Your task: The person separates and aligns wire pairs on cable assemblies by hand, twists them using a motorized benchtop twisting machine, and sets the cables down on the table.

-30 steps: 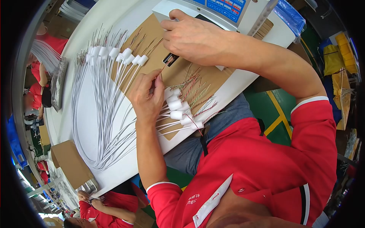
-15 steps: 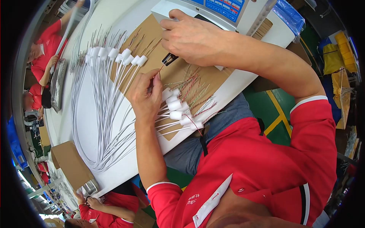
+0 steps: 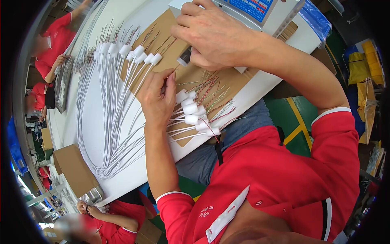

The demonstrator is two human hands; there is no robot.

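Note:
My left hand (image 3: 157, 91) is closed in a pinch, and a thin wire end (image 3: 177, 67) sticks out past its fingertips. Most of what those fingers hold is hidden. Just above, my right hand (image 3: 219, 38) curls around a small black tool with a pale grey end (image 3: 184, 57); its kind is not clear. That end is close to the wire tip. Beside my left wrist lie several white cables with white cylindrical sleeves (image 3: 190, 108) and twisted coloured wires. A larger bundle of white cables (image 3: 107, 122), similarly sleeved, curves across the table to the left.
Brown cardboard (image 3: 162, 32) lies on the white table (image 3: 126, 185). A machine with a blue keypad (image 3: 250, 8) stands beyond my right hand. An open cardboard box (image 3: 75, 168) is at the lower left. People in red shirts sit at the left and lower left.
The black tool in my right hand has turned, so its pale end now shows instead of its metal-looking front. My left hand stays pinched at nearly the same place. The view has shifted slightly.

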